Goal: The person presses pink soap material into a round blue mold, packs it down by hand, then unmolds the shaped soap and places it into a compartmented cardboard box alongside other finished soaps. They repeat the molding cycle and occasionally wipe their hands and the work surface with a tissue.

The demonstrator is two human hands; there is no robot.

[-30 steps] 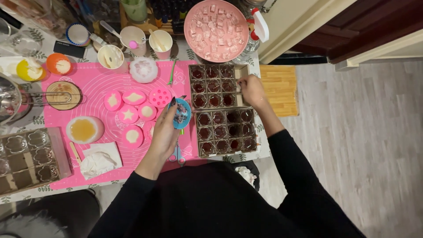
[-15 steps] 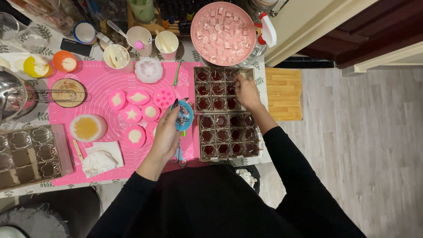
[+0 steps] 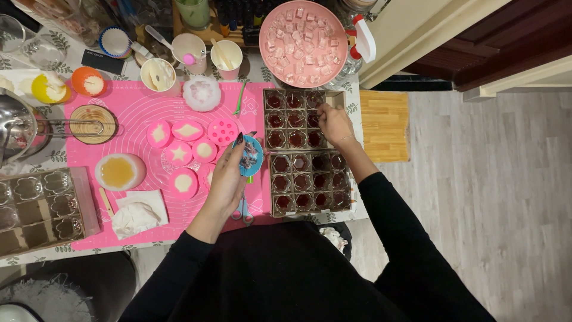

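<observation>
Materials and surface finishes at the work area

The pink mat looks like smooth, matt silicone; the small pink moulds on it share that finish. The two compartment trays have dull cardboard walls holding glossy dark cups. The blue cup in the left hand looks like thin crimped paper. The board beside the tabletop is ribbed pale wood. The pot is shiny metal. The sleeves are matt black cloth.

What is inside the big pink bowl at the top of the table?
The pink bowl holds many small pale, translucent cubes spread across its floor. Whatever lies beneath the cubes cannot be seen.
</observation>
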